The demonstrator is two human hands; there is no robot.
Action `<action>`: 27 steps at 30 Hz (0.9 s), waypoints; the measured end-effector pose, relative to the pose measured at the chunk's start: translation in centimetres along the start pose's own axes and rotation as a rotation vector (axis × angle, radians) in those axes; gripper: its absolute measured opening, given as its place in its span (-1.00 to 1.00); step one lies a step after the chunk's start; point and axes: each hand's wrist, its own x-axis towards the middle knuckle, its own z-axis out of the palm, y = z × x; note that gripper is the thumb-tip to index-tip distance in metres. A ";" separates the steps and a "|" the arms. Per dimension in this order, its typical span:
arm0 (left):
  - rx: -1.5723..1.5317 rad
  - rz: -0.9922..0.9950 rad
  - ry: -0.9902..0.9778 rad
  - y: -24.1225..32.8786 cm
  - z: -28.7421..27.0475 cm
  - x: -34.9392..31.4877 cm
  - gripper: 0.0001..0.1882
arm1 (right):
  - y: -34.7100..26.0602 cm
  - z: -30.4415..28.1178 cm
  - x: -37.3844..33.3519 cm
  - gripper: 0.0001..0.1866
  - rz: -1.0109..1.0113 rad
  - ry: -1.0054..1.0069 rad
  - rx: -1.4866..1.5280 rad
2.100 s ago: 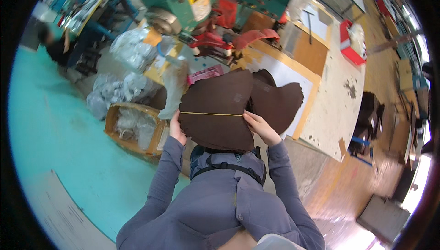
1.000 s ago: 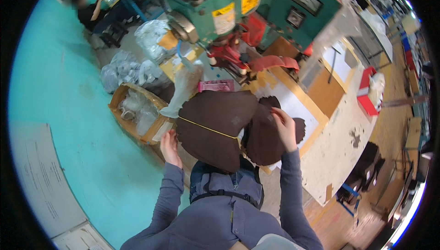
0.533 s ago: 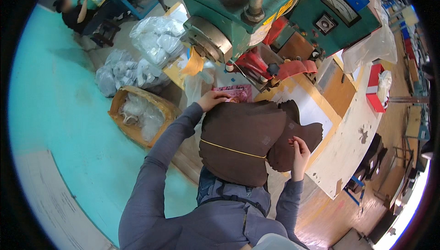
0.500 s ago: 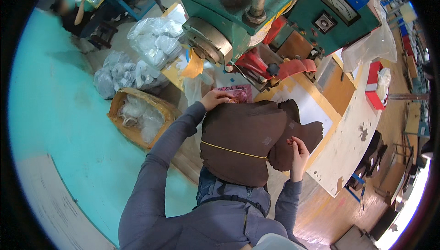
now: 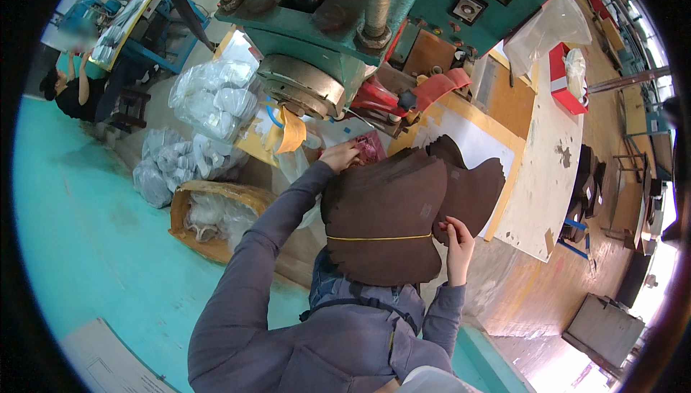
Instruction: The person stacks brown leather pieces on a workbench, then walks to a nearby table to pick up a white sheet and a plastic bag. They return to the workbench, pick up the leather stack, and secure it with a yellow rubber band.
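Note:
A stack of dark brown scalloped sheets (image 5: 381, 206) lies in front of me, with a thin yellow band (image 5: 381, 238) running across it. Another brown piece (image 5: 471, 191) fans out from its right side. Beyond the stack's far left edge, my left hand (image 5: 340, 156) has its fingers bent into a small pink printed packet (image 5: 371, 146); its fingertips are partly hidden there. My right hand (image 5: 458, 243) is raised by the right edge of the stack, thumb and fingers pinched together. Whatever sits between those fingertips is too small to make out.
A green press machine (image 5: 324, 40) with a round metal head stands over the table's far side. Clear plastic bags (image 5: 216, 98) and a carton (image 5: 183, 209) of plastic are at left. A red box (image 5: 565, 83) lies right. Another person (image 5: 79, 94) sits far left.
The view has shifted, so the machine appears further left. The pink packet looks more crumpled and tilted at my left hand. My right hand stays pinched beside the stack.

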 end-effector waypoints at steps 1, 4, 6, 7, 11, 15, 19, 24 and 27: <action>-0.205 -0.088 0.031 0.6 -0.6 -0.1 -0.81 | -0.1 0.1 -0.2 -0.78 0.005 0.016 0.017; -0.698 -0.394 0.113 3.0 -3.3 -3.8 -0.83 | -0.2 0.2 -0.7 -0.78 0.030 0.009 0.001; -0.891 -0.621 0.173 3.8 -3.2 -7.9 -0.84 | -0.2 0.3 -0.8 -0.79 0.034 0.008 0.014; -0.966 -0.647 0.344 4.8 -2.9 -10.0 -0.85 | -0.2 0.2 -0.7 -0.79 0.033 0.008 0.020; -1.114 -0.805 0.860 12.5 -6.6 -14.6 -0.88 | -1.0 -0.6 -0.3 -0.80 -0.034 0.061 -0.014; -1.304 -0.752 0.910 20.4 -13.2 -12.7 -0.87 | -3.1 -1.5 1.8 -0.79 -0.144 0.126 0.072; -1.401 -0.531 0.680 26.5 -17.4 -6.9 -0.89 | -9.3 0.0 2.3 -0.79 -0.193 -0.079 0.241; -1.518 -0.474 0.547 32.6 -16.6 -2.4 -0.87 | -13.3 0.3 1.8 -0.55 -0.344 -0.637 0.136; -1.492 -0.516 0.559 34.9 -14.6 -0.9 -0.86 | -12.6 -2.0 1.7 -0.72 -0.062 -0.629 0.253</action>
